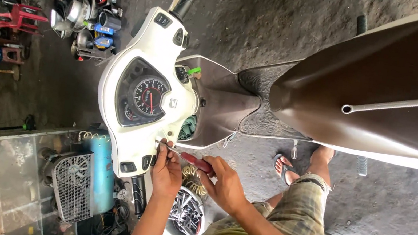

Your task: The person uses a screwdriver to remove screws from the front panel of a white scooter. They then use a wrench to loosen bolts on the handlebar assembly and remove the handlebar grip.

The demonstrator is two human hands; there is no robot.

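Two bare hands at work low in the head view, listed near to far. Right hand (225, 187): closed round the red handle of a screwdriver (190, 158), fingers wrapped fully, nothing else in it. Left hand (166, 174): just beside the right, at its 9 o'clock, fingertips pinched on the bare metal shaft close to the tip and resting against the white handlebar cover (150, 34). Screwdriver, long axis: runs from the handle toward 10 o'clock, with the tip meeting the lower edge of the cover, so the working point lies up and to the left of the right hand's grip; the left hand is the nearer to that point. Whether the tip sits in a screw head cannot be told. One black handlebar grip (138, 194) at 6 o'clock from the tip, near the left wrist. One round speedometer (148, 95) at 12 o'clock from the tip, set in the cover. One sandalled foot (284, 168) at 3 o'clock from the hands. One brown seat (388, 60) farther off at 2 o'clock, with one wrench (396, 103) lying flat on it, well apart from both hands.
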